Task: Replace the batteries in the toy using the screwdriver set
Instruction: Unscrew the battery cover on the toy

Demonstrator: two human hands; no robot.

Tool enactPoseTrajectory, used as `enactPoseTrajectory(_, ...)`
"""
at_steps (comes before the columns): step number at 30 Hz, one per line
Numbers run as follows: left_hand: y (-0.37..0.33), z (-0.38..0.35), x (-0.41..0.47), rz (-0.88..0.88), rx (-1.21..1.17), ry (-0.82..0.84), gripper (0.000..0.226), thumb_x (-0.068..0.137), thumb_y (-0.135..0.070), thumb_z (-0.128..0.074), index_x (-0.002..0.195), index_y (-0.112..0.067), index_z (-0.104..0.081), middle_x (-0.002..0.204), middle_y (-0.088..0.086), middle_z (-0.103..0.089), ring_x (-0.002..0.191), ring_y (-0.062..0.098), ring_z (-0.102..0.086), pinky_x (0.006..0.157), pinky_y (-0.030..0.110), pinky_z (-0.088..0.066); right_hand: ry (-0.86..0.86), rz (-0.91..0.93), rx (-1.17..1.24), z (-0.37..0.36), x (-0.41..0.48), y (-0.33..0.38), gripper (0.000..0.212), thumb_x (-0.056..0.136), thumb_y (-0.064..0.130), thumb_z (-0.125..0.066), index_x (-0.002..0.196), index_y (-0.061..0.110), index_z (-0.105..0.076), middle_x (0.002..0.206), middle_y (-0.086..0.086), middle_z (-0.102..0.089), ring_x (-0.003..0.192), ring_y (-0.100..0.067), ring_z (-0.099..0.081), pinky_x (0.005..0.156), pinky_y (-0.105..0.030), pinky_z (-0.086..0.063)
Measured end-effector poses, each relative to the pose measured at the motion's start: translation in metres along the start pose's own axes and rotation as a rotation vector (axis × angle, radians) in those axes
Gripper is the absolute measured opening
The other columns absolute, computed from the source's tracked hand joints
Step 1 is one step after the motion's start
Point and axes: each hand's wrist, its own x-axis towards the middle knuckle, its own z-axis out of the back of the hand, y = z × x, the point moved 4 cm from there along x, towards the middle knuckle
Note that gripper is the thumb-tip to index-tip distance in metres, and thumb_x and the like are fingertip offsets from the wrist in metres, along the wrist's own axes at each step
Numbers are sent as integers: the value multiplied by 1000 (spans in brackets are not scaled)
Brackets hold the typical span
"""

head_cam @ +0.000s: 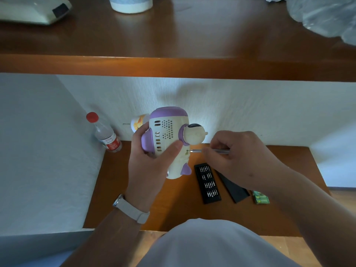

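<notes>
A cream and purple toy (167, 132) with a small figure on its side is held above the low wooden table (173, 212). My left hand (148, 160) grips it around the body, thumb across the vented face. My right hand (237, 155) pinches a thin silver screwdriver (196, 150) held level, its tip resting in a screw hole on the toy's right side. Below it on the table lies the open black bit tray (207, 183), the black lid (234, 186) beside it, and a green pack of batteries (260, 197) further right.
A water bottle with a red cap (105, 132) stands at the table's back left corner by the white wall. A small yellow-printed bottle (138, 122) is partly hidden behind the toy. A wooden shelf (173, 66) overhangs, holding a white pot (131, 4) and plastic bags (323, 18).
</notes>
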Motion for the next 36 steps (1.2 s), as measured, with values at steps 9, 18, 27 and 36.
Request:
enactPoseTrajectory(9, -6, 0, -3, -26, -3, 15, 58, 70, -42, -80, 113, -51, -43, 95, -48, -57, 97, -21, -57, 57, 5, -51, 9, -10, -54, 0, -2, 0, 35, 86, 50, -52, 68, 21, -60, 57, 3, -56, 50, -14, -49, 47, -20, -36)
enactPoseTrajectory(18, -11, 0, -6, -39, -28, 16, 63, 64, -50, -77, 117, -49, -43, 96, -47, -58, 98, -20, -58, 58, 7, -52, -18, -1, -42, 3, -8, 4, 33, 81, 57, -50, 82, 26, -61, 66, 3, -63, 54, -12, -56, 47, -23, -42)
enactPoseTrajectory(27, -11, 2, -11, -32, -13, 17, 59, 64, -52, -76, 113, -51, -44, 96, -49, -56, 97, -22, -57, 57, 4, -50, 2, -13, -96, 0, -14, 0, 36, 87, 53, -50, 68, 23, -56, 57, 3, -55, 49, -14, -50, 47, -21, -39)
enactPoseTrajectory(36, -9, 3, -19, -1, -34, 9, 60, 61, -56, -76, 112, -52, -44, 97, -44, -60, 97, -19, -59, 57, 8, -52, 28, -12, -41, 1, -19, 4, 22, 82, 51, -55, 84, 29, -58, 73, 1, -68, 56, -17, -59, 54, -34, -53)
